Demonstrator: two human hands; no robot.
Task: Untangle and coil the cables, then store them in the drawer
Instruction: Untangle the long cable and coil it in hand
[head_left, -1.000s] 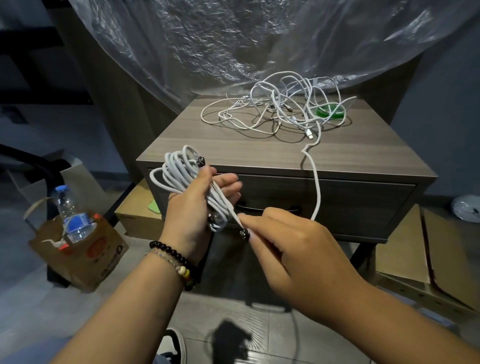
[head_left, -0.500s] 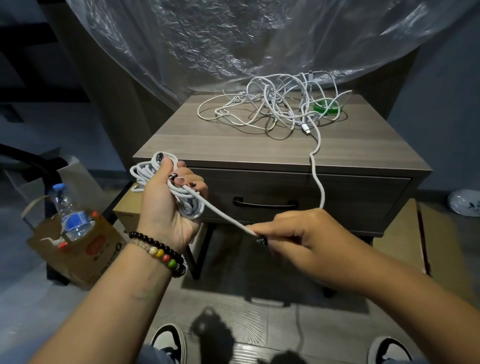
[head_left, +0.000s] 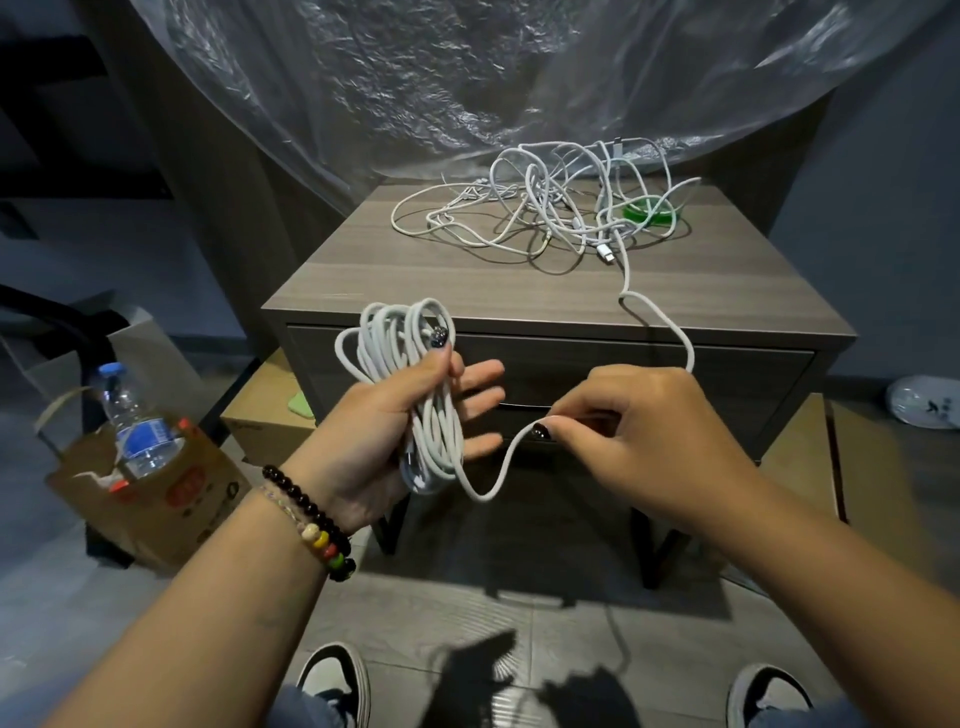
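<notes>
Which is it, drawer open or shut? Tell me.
Shut. The drawer front sits flush under the nightstand top, with no gap and no interior showing. The left hand holds the coiled cable in front of it.

A single wide-angle camera sits on the person's head, looking forward and steeply down. Both forearms enter from the bottom edge, so the left hand (head_left: 400, 415) and right hand (head_left: 644, 441) fill the near middle of the view, close to the lens. Past them, the nightstand (head_left: 467, 270) stands in front, its top seen from above and its drawer (head_left: 623, 374) front facing the camera. The shoes (head_left: 337, 680) at the bottom edge show how far downward the view tilts. Straight lines bow toward the edges. There is only this one view.
</notes>
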